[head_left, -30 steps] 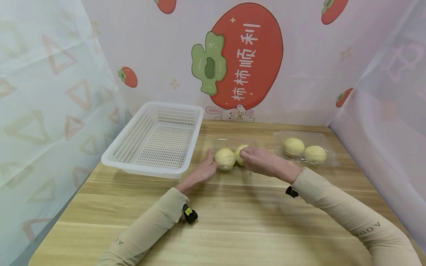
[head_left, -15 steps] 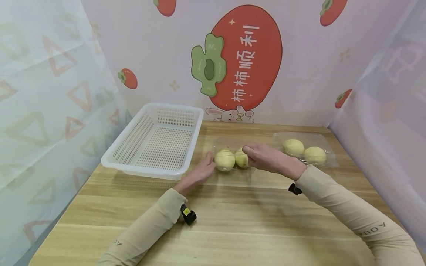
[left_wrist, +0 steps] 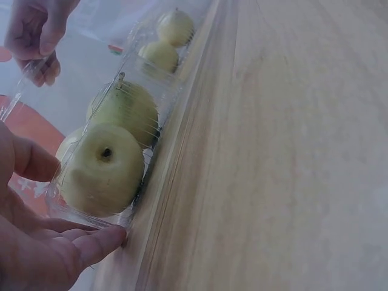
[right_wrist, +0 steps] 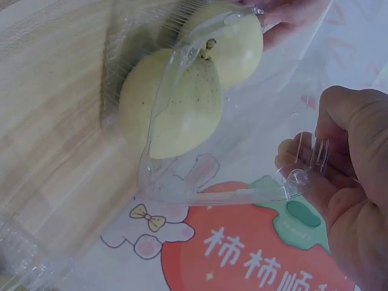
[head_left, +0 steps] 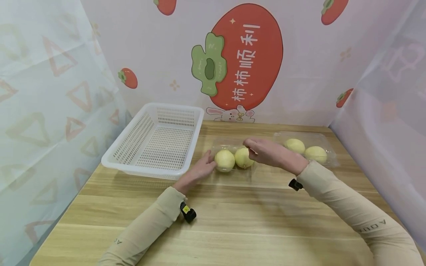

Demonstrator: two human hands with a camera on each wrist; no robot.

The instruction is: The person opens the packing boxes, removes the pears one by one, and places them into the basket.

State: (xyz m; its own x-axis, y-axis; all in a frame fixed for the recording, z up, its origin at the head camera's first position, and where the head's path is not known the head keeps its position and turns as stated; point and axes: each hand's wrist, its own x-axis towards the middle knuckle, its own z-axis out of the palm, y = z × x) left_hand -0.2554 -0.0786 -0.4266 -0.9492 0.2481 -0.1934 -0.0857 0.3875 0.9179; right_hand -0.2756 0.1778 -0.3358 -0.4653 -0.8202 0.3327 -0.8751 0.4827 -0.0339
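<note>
Two pale yellow pears, a left one (head_left: 224,161) and a right one (head_left: 244,158), sit side by side in a clear plastic clamshell box (left_wrist: 63,206) on the table. My left hand (head_left: 202,168) holds the box's left end, thumb at the upper rim and fingers low along its base. Above the right pear, my right hand (head_left: 266,150) pinches the edge of the lid (right_wrist: 230,197) between thumb and curled fingers. The right wrist view shows that lid edge raised off the pears and tilted.
To the left stands a white perforated plastic basket (head_left: 108,159). At the back right lies a second clear box (head_left: 319,139) with two pears (head_left: 315,154), partly behind my right forearm. A printed backdrop (head_left: 299,92) rises along the wooden table's far edge.
My right hand has moved slightly up and right, lifting the lid edge, and more of the right pear shows. My left hand has stayed at the box's left end.
</note>
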